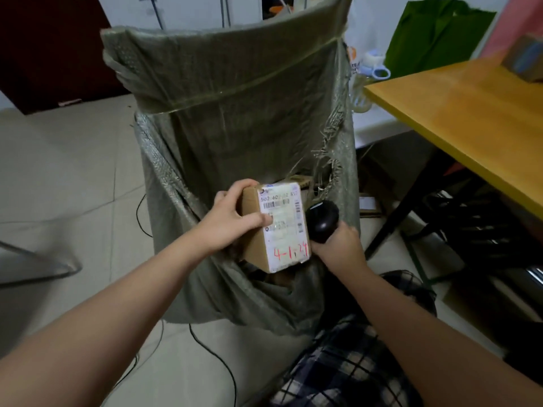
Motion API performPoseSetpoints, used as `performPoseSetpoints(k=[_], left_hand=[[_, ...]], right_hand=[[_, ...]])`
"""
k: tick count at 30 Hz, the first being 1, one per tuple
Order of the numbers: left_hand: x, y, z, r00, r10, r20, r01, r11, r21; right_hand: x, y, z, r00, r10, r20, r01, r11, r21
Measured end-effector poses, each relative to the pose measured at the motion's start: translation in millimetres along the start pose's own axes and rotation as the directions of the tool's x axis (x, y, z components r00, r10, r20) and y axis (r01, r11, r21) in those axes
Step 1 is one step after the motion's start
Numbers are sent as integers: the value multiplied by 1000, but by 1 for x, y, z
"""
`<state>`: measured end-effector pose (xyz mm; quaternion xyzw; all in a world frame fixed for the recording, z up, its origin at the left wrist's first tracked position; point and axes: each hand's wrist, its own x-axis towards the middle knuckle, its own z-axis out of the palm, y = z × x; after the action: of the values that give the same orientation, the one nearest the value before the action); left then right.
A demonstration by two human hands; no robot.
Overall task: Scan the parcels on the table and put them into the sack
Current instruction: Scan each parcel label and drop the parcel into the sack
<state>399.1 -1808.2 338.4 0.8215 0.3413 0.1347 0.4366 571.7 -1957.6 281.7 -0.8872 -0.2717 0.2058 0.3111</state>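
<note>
My left hand (227, 220) grips a small cardboard parcel (279, 230) by its left side, thumb on the white shipping label, which faces up and carries red handwriting. The parcel hangs over the open mouth of the grey-green woven sack (235, 113). Just right of the parcel, my right hand (340, 245) holds a black barcode scanner (321, 220) with its head next to the label. Another brown box (302, 182) shows inside the sack behind the parcel.
A yellow wooden table (470, 113) stands at the right with a blurred box (526, 58) on its far corner. Black cables (141, 212) trail over the tiled floor. A green bag (435, 33) and bottles stand behind the sack. Dark items lie under the table.
</note>
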Motion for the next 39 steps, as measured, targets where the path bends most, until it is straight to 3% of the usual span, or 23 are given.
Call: performPoseSetpoints(k=[2, 5, 7, 9, 14, 18, 21, 24, 26, 28, 29, 30, 32, 34, 37, 39], left_hand=[[2, -2, 9, 1000, -9, 10, 8, 997, 75], [15, -2, 5, 969, -10, -246, 66, 973, 221], [22, -6, -6, 926, 90, -368, 118, 854, 507], [24, -12, -16, 914, 143, -379, 140, 767, 627], [23, -9, 0, 949, 182, -257, -42, 883, 468], [20, -29, 12, 986, 36, -164, 46, 882, 470], [15, -47, 10, 980, -37, -198, 123, 887, 444], [13, -55, 12, 983, -40, -179, 124, 864, 488], [13, -55, 16, 986, -39, -165, 119, 852, 510], [17, -49, 20, 985, -35, -170, 110, 882, 459], [20, -44, 22, 986, -25, -163, 92, 903, 419], [23, -38, 25, 990, -6, -139, 60, 919, 389], [32, -23, 31, 999, 18, -39, 0, 911, 413], [37, -16, 29, 996, -51, 74, -3, 806, 592], [31, -23, 5, 977, -201, 69, 47, 522, 852], [22, -23, -13, 968, -251, 24, 109, 502, 858]], right_hand=[[2, -1, 3, 999, 45, -18, -44, 997, 58], [2, 0, 6, 995, 100, 8, -100, 994, 43], [0, 1, 8, 994, 106, 10, -106, 994, 14], [-1, 0, 11, 998, 66, -21, -67, 998, -23], [1, -5, 31, 999, 5, 47, 1, 991, -133], [8, 3, 54, 998, 12, 60, 8, 945, -328], [10, 15, 63, 995, -97, 38, 102, 841, -532], [16, 28, 61, 978, -178, 113, 210, 768, -605], [18, 30, 51, 985, -155, 75, 172, 895, -411], [16, 27, 32, 997, -83, 3, 83, 997, -2], [14, 25, 20, 999, -22, -37, 29, 980, 198], [11, 23, 6, 995, 82, -59, -52, 917, 396], [1, 16, -26, 955, 294, 38, -221, 620, 753], [-14, 3, -58, 948, 268, 173, -257, 321, 911], [-32, -19, -98, 995, 90, 51, -68, 197, 978], [-46, -26, -114, 995, 99, -24, 0, 235, 972]])
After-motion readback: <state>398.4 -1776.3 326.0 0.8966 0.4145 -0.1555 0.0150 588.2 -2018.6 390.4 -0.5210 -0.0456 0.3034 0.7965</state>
